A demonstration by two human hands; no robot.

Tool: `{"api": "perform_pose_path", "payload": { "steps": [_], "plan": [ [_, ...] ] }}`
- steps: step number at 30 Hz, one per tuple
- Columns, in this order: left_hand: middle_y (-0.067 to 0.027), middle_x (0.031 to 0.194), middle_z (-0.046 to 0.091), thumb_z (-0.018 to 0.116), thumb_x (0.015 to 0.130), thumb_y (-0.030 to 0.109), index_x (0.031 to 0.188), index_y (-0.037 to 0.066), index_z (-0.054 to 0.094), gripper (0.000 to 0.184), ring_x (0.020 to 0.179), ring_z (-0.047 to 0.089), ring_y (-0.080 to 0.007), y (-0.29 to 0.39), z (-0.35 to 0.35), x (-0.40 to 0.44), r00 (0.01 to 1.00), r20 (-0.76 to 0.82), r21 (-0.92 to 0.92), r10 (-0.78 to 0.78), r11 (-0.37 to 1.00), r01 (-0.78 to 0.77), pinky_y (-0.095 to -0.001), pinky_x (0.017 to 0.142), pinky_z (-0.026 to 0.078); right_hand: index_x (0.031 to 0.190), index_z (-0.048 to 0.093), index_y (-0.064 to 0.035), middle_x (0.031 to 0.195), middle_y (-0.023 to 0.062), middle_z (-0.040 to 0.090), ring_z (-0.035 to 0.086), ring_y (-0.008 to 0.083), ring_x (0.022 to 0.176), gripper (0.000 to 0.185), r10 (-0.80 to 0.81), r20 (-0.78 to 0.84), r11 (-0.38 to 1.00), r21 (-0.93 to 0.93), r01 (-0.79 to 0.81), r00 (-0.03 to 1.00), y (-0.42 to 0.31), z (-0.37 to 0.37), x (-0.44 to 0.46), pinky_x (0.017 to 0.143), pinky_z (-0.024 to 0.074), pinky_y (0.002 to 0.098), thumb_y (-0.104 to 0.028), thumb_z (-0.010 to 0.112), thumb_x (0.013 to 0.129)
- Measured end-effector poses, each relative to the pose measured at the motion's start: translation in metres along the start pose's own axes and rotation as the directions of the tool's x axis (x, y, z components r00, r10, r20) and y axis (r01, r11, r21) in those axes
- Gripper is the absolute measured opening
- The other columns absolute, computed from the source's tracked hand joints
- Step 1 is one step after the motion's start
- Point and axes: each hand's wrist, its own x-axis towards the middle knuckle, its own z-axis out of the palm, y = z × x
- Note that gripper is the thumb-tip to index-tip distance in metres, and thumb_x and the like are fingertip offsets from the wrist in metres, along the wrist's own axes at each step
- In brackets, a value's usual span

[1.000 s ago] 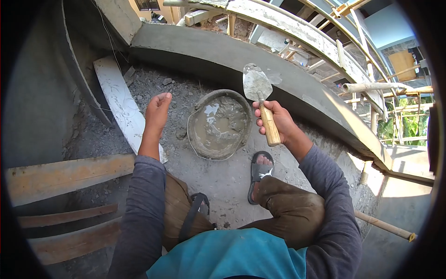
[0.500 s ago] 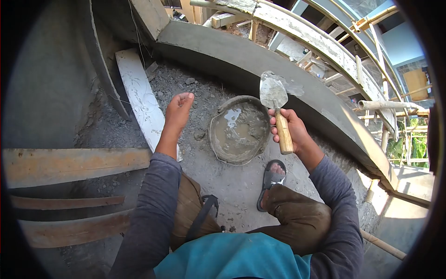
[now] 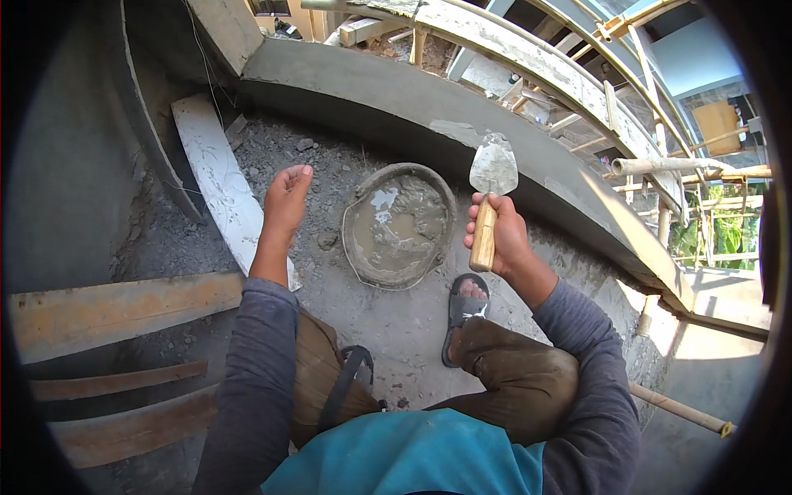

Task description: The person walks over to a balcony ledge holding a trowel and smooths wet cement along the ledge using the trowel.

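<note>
Head view: right grip closed round trowel handle, best hold; likely light, stiff. Left grip half-open, empty.

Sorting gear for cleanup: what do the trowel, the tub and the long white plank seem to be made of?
Trowel: handle looks like bare wood, yellowish with grain; blade likely metal, grey and smeared with mortar.
Tub: dull, dark and crusted, perhaps rubber or plastic; the coating hides which.
White plank: possibly painted or coated wood, flat and pale with grey splatters; core unclear.
</note>
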Motion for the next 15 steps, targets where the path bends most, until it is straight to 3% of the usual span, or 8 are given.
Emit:
{"api": "perform_pose_path", "payload": {
  "steps": [3, 5, 8, 10, 15],
  "plan": [
    [0.0006, 0.092, 0.056, 0.061, 0.090, 0.046, 0.117, 0.007, 0.060, 0.047, 0.082, 0.048, -0.0084, 0.002, -0.003, -0.001, 0.999, -0.036, -0.033, 0.021, 0.999, -0.022, -0.0240, 0.069, 0.041, 0.114, 0.050, -0.0053, 0.086, 0.0056, 0.053, 0.055, 0.0173, 0.067, 0.031, -0.039, -0.013, 0.999, -0.006, 0.039, 0.999, -0.005, -0.006, 0.000, 0.054, 0.0535, 0.0362, -0.029, 0.043, 0.095],
    [-0.0124, 0.108, 0.064, 0.065, 0.089, 0.042, 0.116, 0.000, 0.061, 0.050, 0.101, 0.059, -0.0187, 0.006, -0.002, -0.001, 0.996, -0.088, -0.048, 0.022, 0.998, -0.026, -0.0314, 0.090, 0.045, 0.115, 0.049, -0.0059, 0.087, 0.0056, 0.052, 0.055, 0.0174, 0.067, 0.031, -0.039, 0.083, 0.995, -0.089, 0.046, 0.996, -0.013, 0.002, -0.004, 0.055, 0.0535, 0.0362, -0.029, 0.043, 0.095],
    [-0.0160, 0.114, 0.063, 0.066, 0.087, 0.043, 0.118, -0.001, 0.060, 0.054, 0.102, 0.061, -0.0225, 0.008, 0.007, -0.002, 0.981, -0.181, -0.081, 0.071, 0.993, -0.087, -0.0340, 0.089, 0.047, 0.117, 0.050, -0.0069, 0.089, 0.0054, 0.051, 0.055, 0.0177, 0.070, 0.031, 0.026, 0.215, 0.976, -0.215, 0.021, 0.976, -0.030, 0.035, -0.005, 0.054, 0.0529, 0.0350, -0.027, 0.043, 0.094],
    [-0.0174, 0.116, 0.062, 0.066, 0.087, 0.043, 0.119, -0.001, 0.059, 0.055, 0.102, 0.061, -0.0239, 0.014, 0.009, -0.005, 0.970, -0.232, -0.097, 0.070, 0.991, -0.095, -0.0346, 0.089, 0.048, 0.117, 0.052, -0.0074, 0.090, 0.0051, 0.050, 0.054, 0.0174, 0.070, 0.031, 0.103, 0.295, 0.873, -0.484, 0.056, 0.950, -0.040, 0.060, 0.005, 0.053, 0.0524, 0.0336, -0.026, 0.043, 0.094],
    [-0.0190, 0.120, 0.060, 0.065, 0.088, 0.043, 0.123, -0.001, 0.057, 0.057, 0.100, 0.062, -0.0255, 0.038, -0.001, -0.026, 0.949, -0.305, -0.154, 0.076, 0.980, -0.128, -0.0351, 0.087, 0.049, 0.116, 0.054, -0.0027, 0.085, 0.0034, 0.051, 0.053, 0.0142, 0.063, 0.035, 0.209, 0.397, 0.816, -0.574, 0.064, 0.893, -0.039, 0.148, 0.042, 0.051, 0.0525, 0.0295, -0.028, 0.042, 0.095]
  ]
}}
